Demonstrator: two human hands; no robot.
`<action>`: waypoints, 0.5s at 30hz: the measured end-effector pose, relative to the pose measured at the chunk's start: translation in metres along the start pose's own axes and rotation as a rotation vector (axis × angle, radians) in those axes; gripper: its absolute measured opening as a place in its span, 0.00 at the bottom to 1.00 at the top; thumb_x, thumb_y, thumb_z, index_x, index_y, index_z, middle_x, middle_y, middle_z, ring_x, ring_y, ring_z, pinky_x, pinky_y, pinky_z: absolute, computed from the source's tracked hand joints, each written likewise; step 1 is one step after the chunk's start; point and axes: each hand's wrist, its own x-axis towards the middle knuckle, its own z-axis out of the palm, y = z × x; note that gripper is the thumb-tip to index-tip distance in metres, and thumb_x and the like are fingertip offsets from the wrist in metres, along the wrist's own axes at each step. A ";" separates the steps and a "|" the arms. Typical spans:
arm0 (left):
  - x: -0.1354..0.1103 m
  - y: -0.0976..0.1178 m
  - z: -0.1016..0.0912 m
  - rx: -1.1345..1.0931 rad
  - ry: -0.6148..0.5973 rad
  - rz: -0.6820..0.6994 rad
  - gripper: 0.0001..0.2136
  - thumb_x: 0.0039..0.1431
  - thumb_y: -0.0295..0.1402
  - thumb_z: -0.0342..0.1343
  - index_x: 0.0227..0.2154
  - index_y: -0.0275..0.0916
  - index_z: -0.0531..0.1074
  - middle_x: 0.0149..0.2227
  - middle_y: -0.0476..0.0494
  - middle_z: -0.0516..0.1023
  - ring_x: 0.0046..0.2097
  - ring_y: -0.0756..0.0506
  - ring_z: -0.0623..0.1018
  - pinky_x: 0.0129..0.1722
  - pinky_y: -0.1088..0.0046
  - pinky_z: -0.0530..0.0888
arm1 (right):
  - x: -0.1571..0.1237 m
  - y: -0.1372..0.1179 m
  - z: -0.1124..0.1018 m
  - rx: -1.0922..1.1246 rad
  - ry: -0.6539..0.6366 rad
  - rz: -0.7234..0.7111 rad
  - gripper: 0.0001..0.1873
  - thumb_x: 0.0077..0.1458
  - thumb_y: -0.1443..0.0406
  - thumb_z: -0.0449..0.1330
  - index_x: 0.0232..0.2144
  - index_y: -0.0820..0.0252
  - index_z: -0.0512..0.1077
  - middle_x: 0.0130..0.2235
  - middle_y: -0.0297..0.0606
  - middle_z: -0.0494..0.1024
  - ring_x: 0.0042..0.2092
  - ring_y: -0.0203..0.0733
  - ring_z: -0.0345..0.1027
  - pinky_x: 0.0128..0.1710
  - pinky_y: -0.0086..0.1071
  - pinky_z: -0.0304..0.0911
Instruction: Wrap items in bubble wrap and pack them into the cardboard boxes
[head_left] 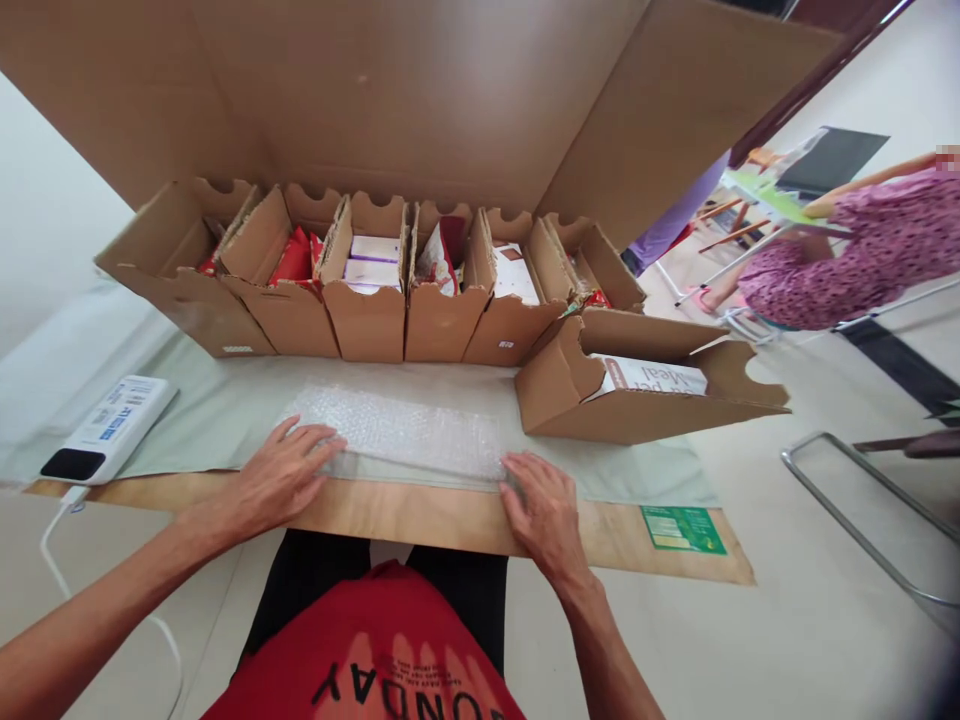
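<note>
A strip of clear bubble wrap [412, 430] lies flat on the pale green cloth in front of me. My left hand [295, 468] rests at its left end, fingers stretched out over the edge and thumb apart. At the opposite end, my right hand [544, 500] touches the near right corner with slightly bent fingers. Its thumb stands a little away from them, and no grip on the wrap shows. Both hands are open. Just beyond the right hand stands an open cardboard bin [592, 415] with a white printed box [652, 375] inside.
Several open cardboard bins [367, 325] holding packets and boxes line the back, before a tall cardboard panel [390, 100]. A white power bank [112, 425] with a cable lies left. A green label [684, 530] marks the board's right front. A person in pink [862, 250] sits at right.
</note>
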 end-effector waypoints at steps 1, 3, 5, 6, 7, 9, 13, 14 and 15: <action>0.002 -0.002 0.000 -0.008 0.036 -0.022 0.19 0.62 0.28 0.49 0.54 0.42 0.72 0.54 0.35 0.78 0.56 0.36 0.76 0.63 0.47 0.64 | 0.002 0.002 -0.001 0.016 0.017 0.016 0.15 0.64 0.64 0.54 0.49 0.54 0.76 0.49 0.43 0.82 0.53 0.53 0.73 0.52 0.48 0.63; 0.013 -0.006 -0.004 -0.012 0.078 -0.048 0.17 0.63 0.28 0.48 0.52 0.42 0.74 0.53 0.35 0.78 0.54 0.36 0.76 0.59 0.49 0.68 | 0.016 0.002 0.000 0.056 0.011 0.021 0.15 0.66 0.65 0.52 0.48 0.54 0.77 0.49 0.42 0.82 0.50 0.51 0.74 0.48 0.46 0.65; 0.027 -0.010 -0.005 -0.017 0.051 -0.062 0.16 0.63 0.27 0.48 0.50 0.41 0.75 0.52 0.34 0.78 0.52 0.36 0.77 0.54 0.53 0.71 | 0.037 -0.003 0.009 0.072 -0.040 0.000 0.16 0.65 0.68 0.51 0.48 0.54 0.77 0.50 0.43 0.82 0.50 0.51 0.74 0.47 0.45 0.65; 0.034 -0.013 -0.004 -0.019 0.019 -0.069 0.16 0.63 0.27 0.48 0.49 0.41 0.76 0.51 0.34 0.78 0.51 0.36 0.77 0.52 0.54 0.73 | 0.047 -0.006 0.016 0.057 -0.069 -0.013 0.17 0.65 0.69 0.52 0.48 0.55 0.77 0.50 0.44 0.81 0.50 0.51 0.73 0.47 0.44 0.65; 0.040 -0.015 -0.001 -0.020 -0.013 -0.080 0.15 0.63 0.27 0.48 0.47 0.40 0.76 0.50 0.34 0.79 0.50 0.36 0.77 0.50 0.55 0.73 | 0.057 -0.009 0.023 0.028 -0.094 -0.021 0.17 0.64 0.70 0.52 0.48 0.56 0.78 0.50 0.45 0.81 0.50 0.52 0.73 0.46 0.44 0.64; 0.046 -0.019 0.008 -0.020 -0.059 -0.103 0.14 0.62 0.27 0.49 0.46 0.39 0.77 0.48 0.34 0.79 0.48 0.35 0.77 0.47 0.55 0.74 | 0.070 -0.013 0.035 -0.037 -0.126 -0.027 0.14 0.63 0.71 0.54 0.44 0.57 0.78 0.49 0.45 0.82 0.48 0.52 0.72 0.46 0.44 0.63; 0.044 -0.021 0.015 -0.019 -0.032 -0.132 0.14 0.63 0.28 0.49 0.47 0.39 0.76 0.49 0.33 0.77 0.48 0.35 0.76 0.48 0.54 0.74 | 0.078 -0.017 0.041 -0.077 -0.128 -0.031 0.11 0.63 0.72 0.55 0.36 0.57 0.77 0.49 0.44 0.81 0.49 0.51 0.70 0.48 0.43 0.59; 0.043 -0.020 0.014 -0.017 0.000 -0.139 0.14 0.63 0.29 0.50 0.48 0.38 0.76 0.49 0.32 0.77 0.49 0.34 0.76 0.48 0.54 0.74 | 0.078 -0.017 0.039 -0.087 -0.120 -0.035 0.11 0.64 0.72 0.56 0.35 0.57 0.76 0.50 0.44 0.80 0.50 0.51 0.69 0.49 0.43 0.58; 0.043 -0.019 0.011 -0.013 0.039 -0.144 0.15 0.63 0.29 0.50 0.50 0.37 0.75 0.51 0.31 0.76 0.50 0.34 0.76 0.50 0.53 0.74 | 0.079 -0.018 0.036 -0.101 -0.118 -0.039 0.10 0.64 0.72 0.56 0.35 0.57 0.76 0.51 0.44 0.80 0.51 0.51 0.69 0.50 0.43 0.57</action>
